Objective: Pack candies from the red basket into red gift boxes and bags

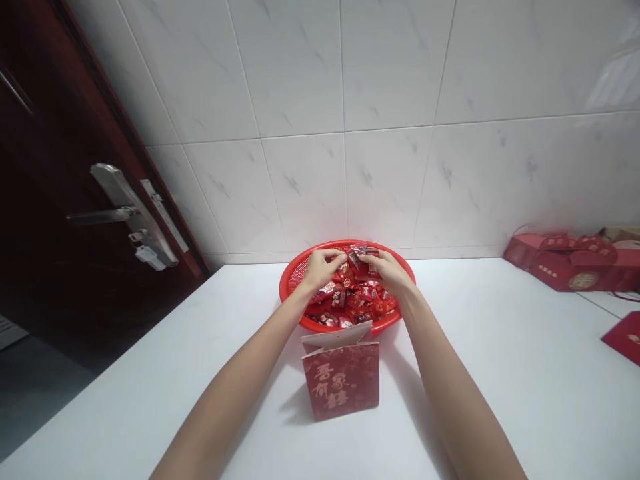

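Candies (357,303) in basket (289,280); bag (343,381) before it; boxes (575,267) right.

the round plastic mesh basket (287,287) is bright red, and the wrapped sweets (356,300) in it mix reds with white and darker patches. the boxy cardboard bag (341,383) at the near side is deep red with pale pinkish characters. at far right, the folded cardboard boxes (563,267) are red with gold print. the smooth flat tabletop (175,353) is white; the glossy tiled wall (305,80) is white with grey streaks.
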The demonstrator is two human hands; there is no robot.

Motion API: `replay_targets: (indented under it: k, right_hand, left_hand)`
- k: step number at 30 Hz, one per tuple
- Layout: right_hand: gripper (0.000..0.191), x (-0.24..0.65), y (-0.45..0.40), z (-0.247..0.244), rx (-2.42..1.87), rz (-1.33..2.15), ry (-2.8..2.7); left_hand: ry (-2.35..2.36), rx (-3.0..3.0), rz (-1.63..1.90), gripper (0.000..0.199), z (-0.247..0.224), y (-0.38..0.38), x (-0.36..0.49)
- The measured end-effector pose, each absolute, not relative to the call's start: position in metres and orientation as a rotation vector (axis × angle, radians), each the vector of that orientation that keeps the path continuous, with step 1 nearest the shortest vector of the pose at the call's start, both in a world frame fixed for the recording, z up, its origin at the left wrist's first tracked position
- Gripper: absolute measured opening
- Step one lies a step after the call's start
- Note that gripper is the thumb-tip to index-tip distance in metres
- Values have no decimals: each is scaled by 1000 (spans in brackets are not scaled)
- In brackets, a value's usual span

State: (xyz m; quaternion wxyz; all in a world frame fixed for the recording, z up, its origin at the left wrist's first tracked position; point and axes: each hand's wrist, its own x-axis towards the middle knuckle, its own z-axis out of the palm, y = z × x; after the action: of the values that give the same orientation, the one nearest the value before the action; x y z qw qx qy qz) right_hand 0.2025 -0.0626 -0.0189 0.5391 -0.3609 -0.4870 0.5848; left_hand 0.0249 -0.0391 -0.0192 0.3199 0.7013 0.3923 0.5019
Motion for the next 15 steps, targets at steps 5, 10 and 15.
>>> replay_targets:
  k: [5,10,15]
  right_hand:
    - [15,204,-66,-18,-784,1485,-1186]
    - [17,204,-67,-16,-803,1510,-1173]
    - [24,204,-67,-15,-823,1462,-1166]
  left_hand:
    - [1042,1814,1443,26,-21,-36,25]
    - [1011,1810,1462,29,-22,-35,24]
    - [1003,1763,1397,33,-21,-36,25]
